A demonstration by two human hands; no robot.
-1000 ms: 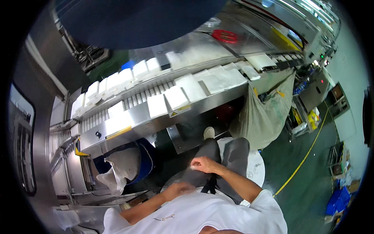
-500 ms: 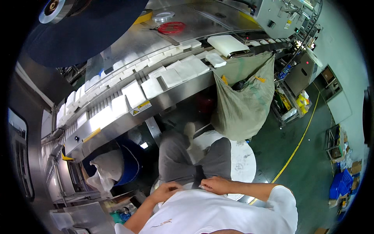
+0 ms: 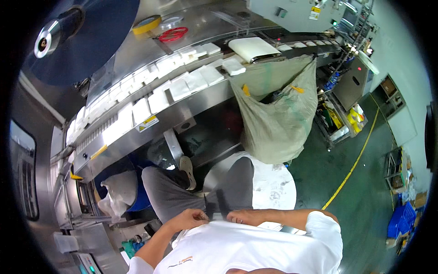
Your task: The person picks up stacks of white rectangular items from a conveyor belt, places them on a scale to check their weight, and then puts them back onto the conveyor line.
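Observation:
My left hand [image 3: 190, 218] is at my lap with its fingers curled in at the hem of my white shirt [image 3: 255, 242]. Beside it, a short gap to the right, my right hand [image 3: 242, 217] is closed and rests at the same hem. Whatever the fingers of either hand pinch is too small or hidden to name. Both hands lie over my grey trousers [image 3: 175, 194], well away from the machine. Ahead, a conveyor [image 3: 107, 150] carries rows of flat white packs [image 3: 196, 81], and one white pack [image 3: 233, 66] sits at its right end.
A large grey-green cloth sack [image 3: 278, 123] hangs by the conveyor's right end. A blue bin [image 3: 142, 201] with a pale bag stands below on the left. Yellow tape [image 3: 147, 24] and a red coil [image 3: 173, 34] lie on the metal top. A dark roll [image 3: 98, 36] juts in upper left.
The view has shifted, so the conveyor and sack appear farther left. My left knee has swung left and a shoe shows clearly beside it. Both hands stay closed at the shirt hem.

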